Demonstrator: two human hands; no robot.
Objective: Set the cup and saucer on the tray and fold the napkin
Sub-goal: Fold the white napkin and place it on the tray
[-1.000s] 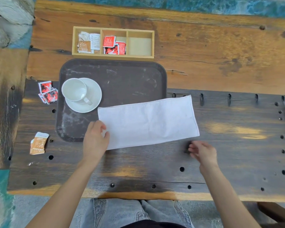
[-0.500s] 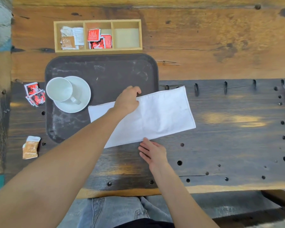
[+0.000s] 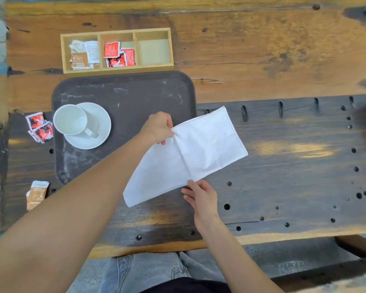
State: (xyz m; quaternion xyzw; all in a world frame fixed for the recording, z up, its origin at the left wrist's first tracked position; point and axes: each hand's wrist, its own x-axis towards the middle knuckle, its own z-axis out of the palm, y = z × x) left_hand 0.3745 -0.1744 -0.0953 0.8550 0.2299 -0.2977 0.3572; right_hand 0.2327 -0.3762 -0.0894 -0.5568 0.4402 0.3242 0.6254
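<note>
The white rectangular cloth napkin [image 3: 190, 157] lies slanted, creased across its middle; left hand [image 3: 159, 127] pinches its far edge, right hand [image 3: 201, 197] touches the near edge, fingers straight.

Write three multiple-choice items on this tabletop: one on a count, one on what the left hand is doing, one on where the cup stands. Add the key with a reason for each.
1. How many compartments has the wooden box?
A. Two
B. Five
C. Three

2. What is the left hand doing to the napkin?
A. Pinching its far edge
B. Pressing it flat with an open palm
C. Not touching it

3. Where does the cup stand?
A. In the wooden box
B. On the saucer on the tray
C. On the napkin

Key:
1 C: two dividers split the box into three.
2 A: the hand is curled round the napkin's far edge.
3 B: the cup sits on the white saucer at the tray's left side.
</note>
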